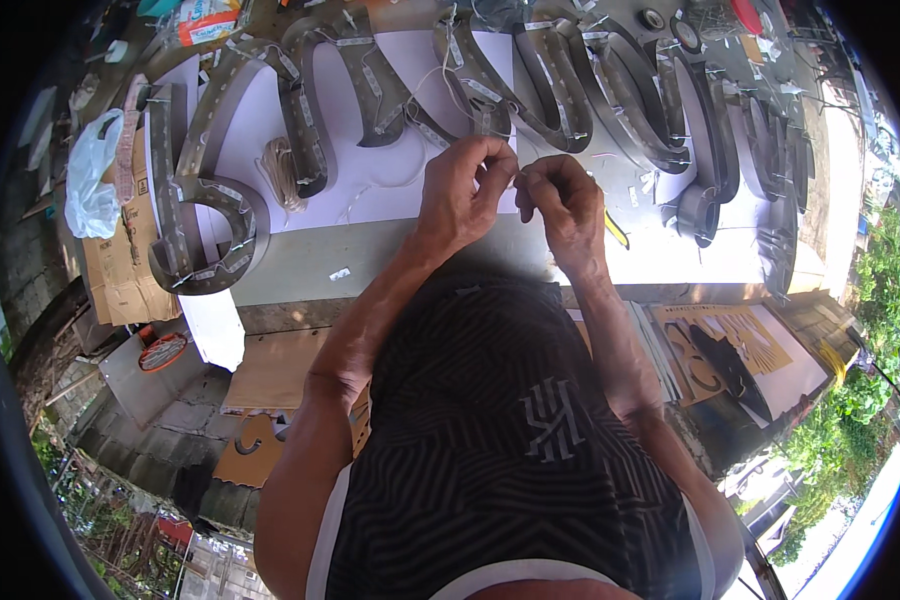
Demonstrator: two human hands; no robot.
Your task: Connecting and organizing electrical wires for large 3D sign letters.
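My left hand (467, 190) and my right hand (567, 205) are raised close together over the table's near part. Both are closed in a pinch, with their fingertips almost meeting. What lies between the fingertips is too small to make out. Just beyond them, a thin pale wire (444, 72) loops down from a large grey metal channel letter (470, 85) toward my left hand. Strips of small white LED modules (373, 82) line the insides of the letters. A yellow and black cutter (617, 232) lies right of my right hand.
A large curled letter (210, 285) stands at the table's left end, with a bundle of pale wire (282, 172) beside it. More letters (710, 150) fill the right. Rolls of black tape (685, 35) lie at the back. Below are a cardboard box (130, 265) and cut-out boards (700, 350).
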